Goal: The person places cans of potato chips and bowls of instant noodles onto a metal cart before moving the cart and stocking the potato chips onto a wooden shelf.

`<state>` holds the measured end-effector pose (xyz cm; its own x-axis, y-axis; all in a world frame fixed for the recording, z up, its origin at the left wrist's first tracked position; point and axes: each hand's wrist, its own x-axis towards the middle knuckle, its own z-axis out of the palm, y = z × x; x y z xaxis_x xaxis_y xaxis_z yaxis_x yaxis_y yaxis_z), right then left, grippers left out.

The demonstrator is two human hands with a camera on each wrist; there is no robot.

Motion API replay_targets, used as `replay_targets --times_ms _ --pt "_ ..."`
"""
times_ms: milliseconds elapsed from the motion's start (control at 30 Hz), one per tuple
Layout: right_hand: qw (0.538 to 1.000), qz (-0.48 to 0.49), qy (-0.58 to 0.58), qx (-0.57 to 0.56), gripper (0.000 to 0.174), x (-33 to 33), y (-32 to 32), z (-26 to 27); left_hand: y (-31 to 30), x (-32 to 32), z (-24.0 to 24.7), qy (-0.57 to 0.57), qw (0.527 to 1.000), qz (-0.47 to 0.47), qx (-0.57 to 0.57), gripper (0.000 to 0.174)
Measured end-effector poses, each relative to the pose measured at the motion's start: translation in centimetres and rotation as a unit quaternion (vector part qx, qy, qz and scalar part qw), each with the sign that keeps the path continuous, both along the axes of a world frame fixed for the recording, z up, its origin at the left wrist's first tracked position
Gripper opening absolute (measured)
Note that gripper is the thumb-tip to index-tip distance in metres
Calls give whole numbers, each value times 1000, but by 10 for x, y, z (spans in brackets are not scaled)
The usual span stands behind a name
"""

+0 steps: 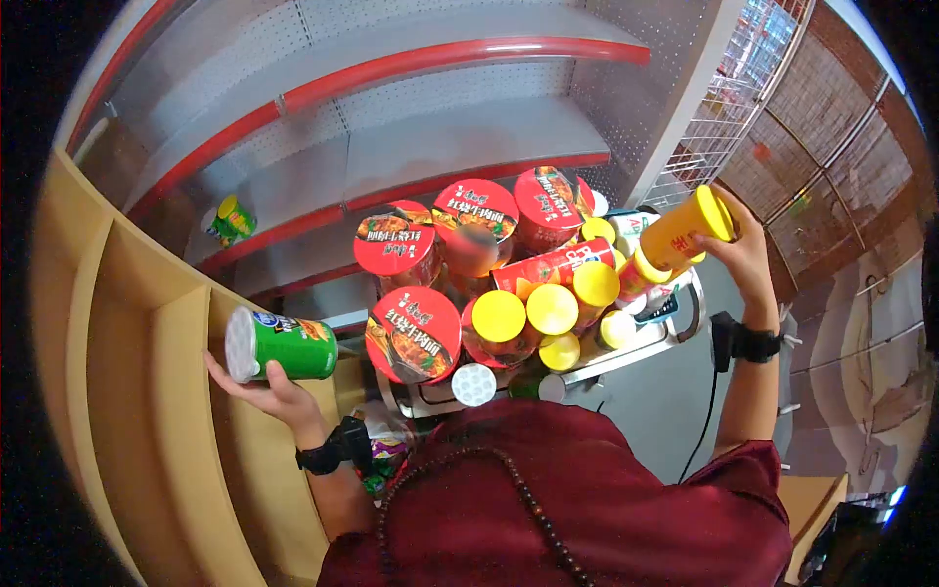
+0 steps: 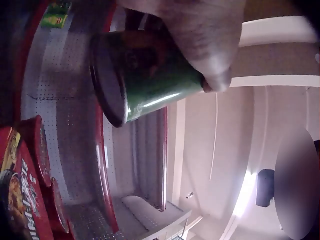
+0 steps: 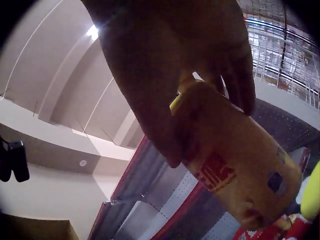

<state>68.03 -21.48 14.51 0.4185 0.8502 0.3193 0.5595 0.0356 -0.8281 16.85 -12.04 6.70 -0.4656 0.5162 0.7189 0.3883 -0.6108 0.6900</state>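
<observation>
On the left of the head view, my left hand (image 1: 277,396) holds a green snack canister (image 1: 305,350) lying sideways, its pale lid facing left. The left wrist view shows that green canister (image 2: 150,82) gripped between thumb and fingers. At the right, my right hand (image 1: 745,249) grips a yellow canister (image 1: 675,238) near its yellow-lidded end, tilted above the cart. Red lettering shows on the yellow canister (image 3: 235,170) in the right wrist view. Below it, yellow-lidded canisters (image 1: 552,309) and red-lidded instant noodle tubs (image 1: 414,335) crowd the cart (image 1: 626,364). A red canister (image 1: 548,269) lies across them.
Grey shelves with red edges (image 1: 469,68) stand ahead. Small green and yellow canisters (image 1: 235,215) sit on a lower shelf at the left. A wooden shelf unit (image 1: 176,352) runs along the left, and a wire rack (image 1: 734,88) is at the right.
</observation>
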Motion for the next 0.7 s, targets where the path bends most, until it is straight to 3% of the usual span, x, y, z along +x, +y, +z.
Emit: replay_targets --times_ms 300,433,500,533,600,633,667,700 --pt "997 -34 -41 57 71 17 22 4 -17 -3 -7 20 999 36 9 79" --pt "995 -64 -58 50 70 39 40 -3 -22 9 -10 -8 1000 7 -8 80" --pt "992 -51 -115 19 73 57 57 -19 -23 13 -10 102 990 56 -74 83" --pt "985 -38 -170 -10 75 65 66 -29 -23 18 -12 101 990 56 -76 83" --pt "968 -52 -235 -74 79 63 83 -46 -19 31 -17 127 989 -3 -70 79" --pt "964 -44 -244 -97 80 60 89 -50 -19 41 -14 103 992 -57 -53 83" --pt "957 -44 -275 -76 78 54 94 -56 -21 45 -16 104 992 -53 -54 83" --pt "956 -46 -273 -96 77 49 97 -56 -21 48 -21 73 986 -98 -113 91"
